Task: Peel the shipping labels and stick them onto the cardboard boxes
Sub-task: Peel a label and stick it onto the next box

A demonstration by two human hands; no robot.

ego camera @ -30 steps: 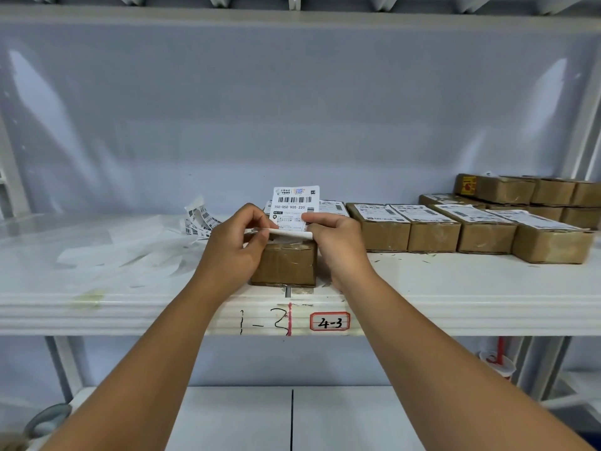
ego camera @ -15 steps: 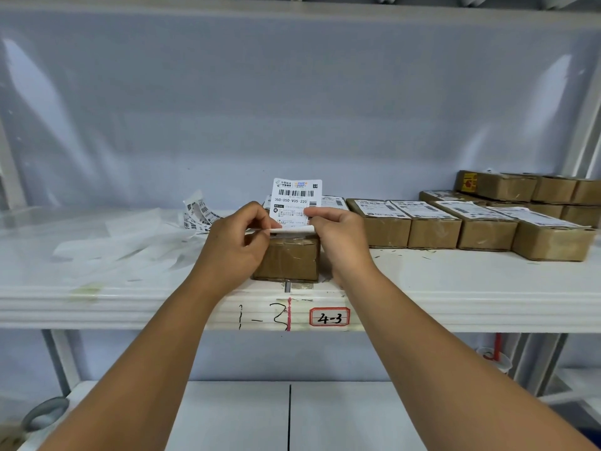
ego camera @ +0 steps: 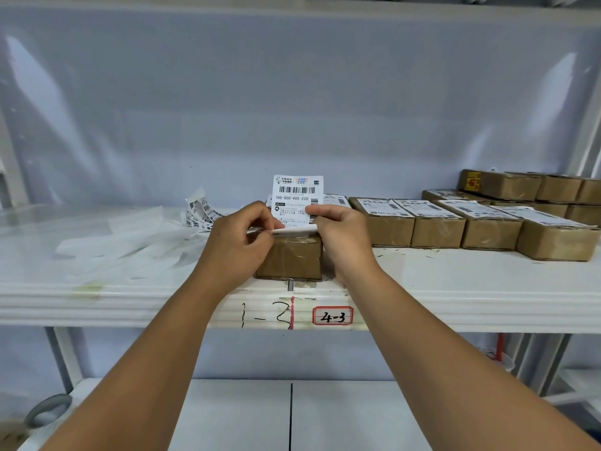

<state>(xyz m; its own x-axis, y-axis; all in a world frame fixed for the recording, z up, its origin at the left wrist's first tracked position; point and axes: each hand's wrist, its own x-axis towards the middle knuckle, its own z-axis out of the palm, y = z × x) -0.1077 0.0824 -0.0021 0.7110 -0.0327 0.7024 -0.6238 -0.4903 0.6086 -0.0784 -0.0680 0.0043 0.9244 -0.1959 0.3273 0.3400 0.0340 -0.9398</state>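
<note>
- Long white moulded shelf board (ego camera: pixel 455 288) is spanning the frame, its front edge carrying a red-bordered paper tag (ego camera: pixel 332 316) reading "4-3".
- Pale blue-grey plastic backing sheet (ego camera: pixel 292 92) is catching soft glare.
- White metal upright (ego camera: pixel 582 141) is rising at right.
- Lower white shelf panel (ego camera: pixel 227 415) is lying beneath.

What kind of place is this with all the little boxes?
Probably a parcel packing room or warehouse: labelled cardboard boxes line a white shelf with a 4-3 tag, and loose shipping labels lie nearby.
</note>
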